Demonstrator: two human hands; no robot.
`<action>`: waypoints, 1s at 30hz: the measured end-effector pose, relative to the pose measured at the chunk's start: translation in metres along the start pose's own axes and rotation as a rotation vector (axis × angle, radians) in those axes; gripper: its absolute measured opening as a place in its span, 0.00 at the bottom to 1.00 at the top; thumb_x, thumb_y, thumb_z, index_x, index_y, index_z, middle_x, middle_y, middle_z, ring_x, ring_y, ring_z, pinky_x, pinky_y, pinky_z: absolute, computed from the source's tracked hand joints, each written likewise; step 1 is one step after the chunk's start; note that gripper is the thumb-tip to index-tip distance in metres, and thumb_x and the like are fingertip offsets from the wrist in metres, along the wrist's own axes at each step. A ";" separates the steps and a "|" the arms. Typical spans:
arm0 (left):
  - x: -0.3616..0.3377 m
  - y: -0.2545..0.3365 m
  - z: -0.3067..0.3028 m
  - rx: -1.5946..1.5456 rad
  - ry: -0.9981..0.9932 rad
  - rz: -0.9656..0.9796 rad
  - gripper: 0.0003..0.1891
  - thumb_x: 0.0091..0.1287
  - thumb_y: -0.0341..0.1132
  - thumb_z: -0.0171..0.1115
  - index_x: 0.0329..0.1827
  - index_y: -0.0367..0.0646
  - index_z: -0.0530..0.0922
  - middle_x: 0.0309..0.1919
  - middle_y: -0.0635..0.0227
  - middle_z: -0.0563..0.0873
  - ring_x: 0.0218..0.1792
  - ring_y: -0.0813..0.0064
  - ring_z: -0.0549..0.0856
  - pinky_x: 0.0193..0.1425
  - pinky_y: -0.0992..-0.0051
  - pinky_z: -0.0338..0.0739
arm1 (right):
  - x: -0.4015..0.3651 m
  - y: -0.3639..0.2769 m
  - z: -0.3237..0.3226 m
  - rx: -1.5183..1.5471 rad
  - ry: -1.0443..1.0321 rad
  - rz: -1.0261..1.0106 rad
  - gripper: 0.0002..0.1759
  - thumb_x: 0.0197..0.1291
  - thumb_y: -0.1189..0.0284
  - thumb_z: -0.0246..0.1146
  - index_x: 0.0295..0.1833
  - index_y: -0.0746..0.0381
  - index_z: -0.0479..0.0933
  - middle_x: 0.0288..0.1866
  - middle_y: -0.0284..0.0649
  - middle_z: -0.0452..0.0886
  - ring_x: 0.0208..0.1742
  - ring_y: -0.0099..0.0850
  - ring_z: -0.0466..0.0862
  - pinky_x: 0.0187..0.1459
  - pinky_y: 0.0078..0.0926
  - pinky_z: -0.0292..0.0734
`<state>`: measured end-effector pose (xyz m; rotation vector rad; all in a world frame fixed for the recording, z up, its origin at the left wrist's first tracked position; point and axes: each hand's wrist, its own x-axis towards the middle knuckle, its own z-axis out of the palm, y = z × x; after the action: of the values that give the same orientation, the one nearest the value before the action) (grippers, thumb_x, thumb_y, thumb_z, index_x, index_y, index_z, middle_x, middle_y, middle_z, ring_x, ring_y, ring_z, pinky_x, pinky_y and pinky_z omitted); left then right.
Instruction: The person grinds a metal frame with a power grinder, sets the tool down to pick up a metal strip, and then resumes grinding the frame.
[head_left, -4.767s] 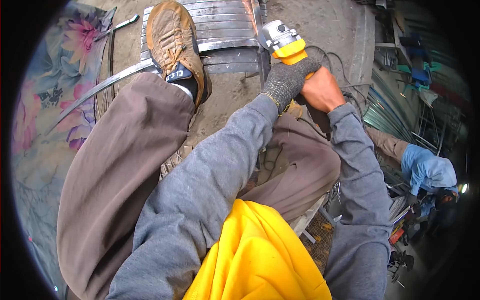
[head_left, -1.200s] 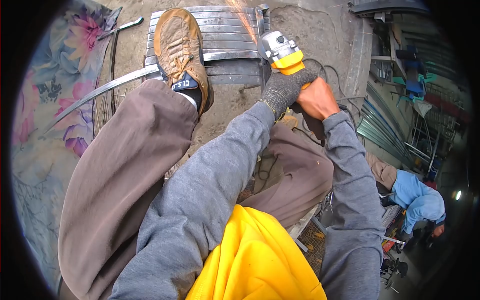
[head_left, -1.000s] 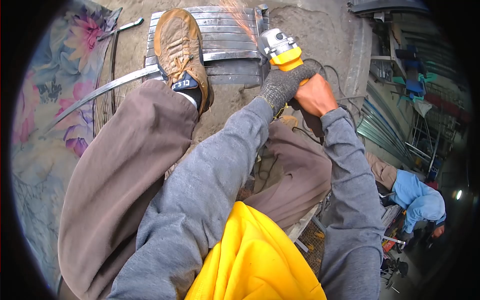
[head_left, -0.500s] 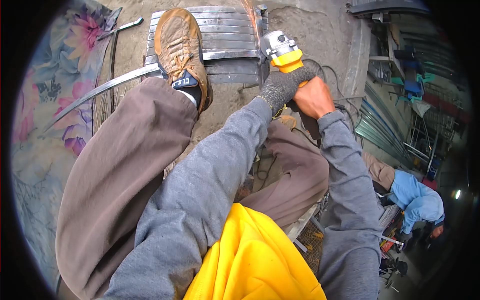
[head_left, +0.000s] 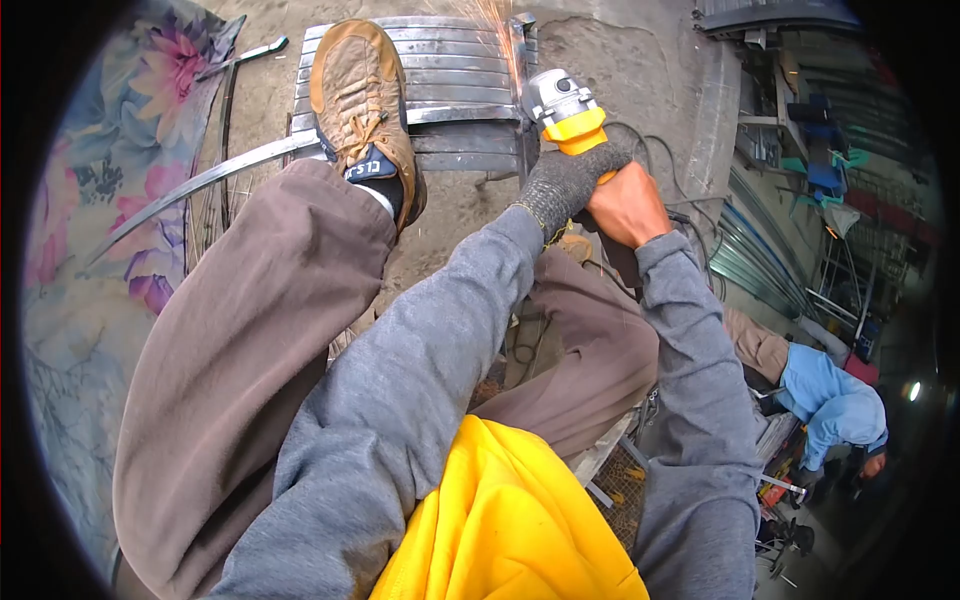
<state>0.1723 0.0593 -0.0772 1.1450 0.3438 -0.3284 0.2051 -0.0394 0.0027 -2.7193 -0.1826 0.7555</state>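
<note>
My left hand [head_left: 577, 176], in a grey knit glove, is wrapped round the yellow body of an angle grinder [head_left: 567, 112]. Just behind it, my bare right hand [head_left: 630, 206] is closed on the rear of the same tool; the gloved hand partly covers that grip. The grinder's silver head meets the right edge of a slatted metal panel [head_left: 455, 60]. Orange sparks [head_left: 497, 40] fly up from there. A curved flat metal bar [head_left: 230, 166] lies across the panel. My brown shoe [head_left: 357, 90] presses down over bar and slats. The disc is mostly hidden.
A floral cloth [head_left: 100, 250] hangs or lies along the left. Power cables [head_left: 690, 185] loop on the floor by the grinder. Metal profiles [head_left: 760, 250] are stacked at right. Another person in a blue shirt [head_left: 830, 395] bends over at the lower right.
The grinder head has shifted slightly down, towards me, along the panel's edge. The spark spray looks wider. Both hands keep their hold, and my foot stays on the panel.
</note>
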 end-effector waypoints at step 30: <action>0.003 -0.013 0.003 0.135 0.028 0.110 0.16 0.69 0.53 0.57 0.56 0.66 0.82 0.55 0.59 0.84 0.53 0.59 0.85 0.56 0.66 0.78 | -0.012 -0.013 -0.006 -0.039 -0.022 0.027 0.28 0.51 0.52 0.68 0.49 0.64 0.82 0.47 0.58 0.84 0.54 0.55 0.82 0.52 0.43 0.78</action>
<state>0.1704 0.0512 -0.0880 1.2970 0.2851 -0.2417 0.1974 -0.0312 0.0176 -2.7568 -0.1671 0.7978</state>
